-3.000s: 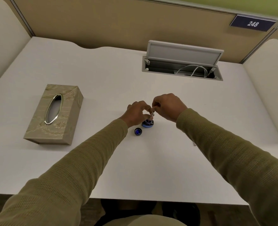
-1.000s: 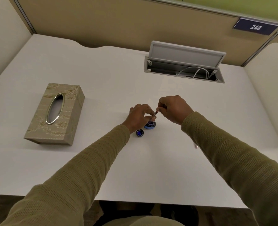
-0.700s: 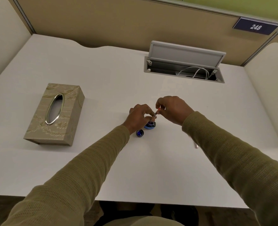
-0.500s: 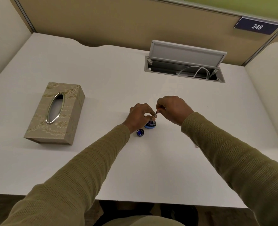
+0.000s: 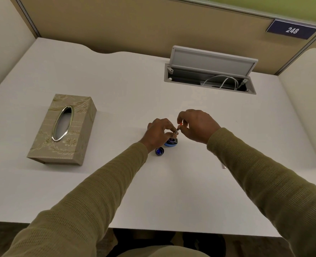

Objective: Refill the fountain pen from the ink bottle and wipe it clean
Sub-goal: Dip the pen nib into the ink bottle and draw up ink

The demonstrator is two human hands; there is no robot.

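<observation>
A white worktop filled the booth, closed in by a beige partition. A patterned tissue box with an oval metal-rimmed slot lay towards the left. At the far right a cable hatch stood with its lid raised, white cables looped inside. A dark number plate read 248.

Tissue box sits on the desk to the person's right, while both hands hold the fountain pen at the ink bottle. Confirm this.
Not right. The head view shows the tissue box on the desk to the person's left, not the right. The rest holds: the left hand and the right hand both hold the fountain pen at the ink bottle.
</observation>
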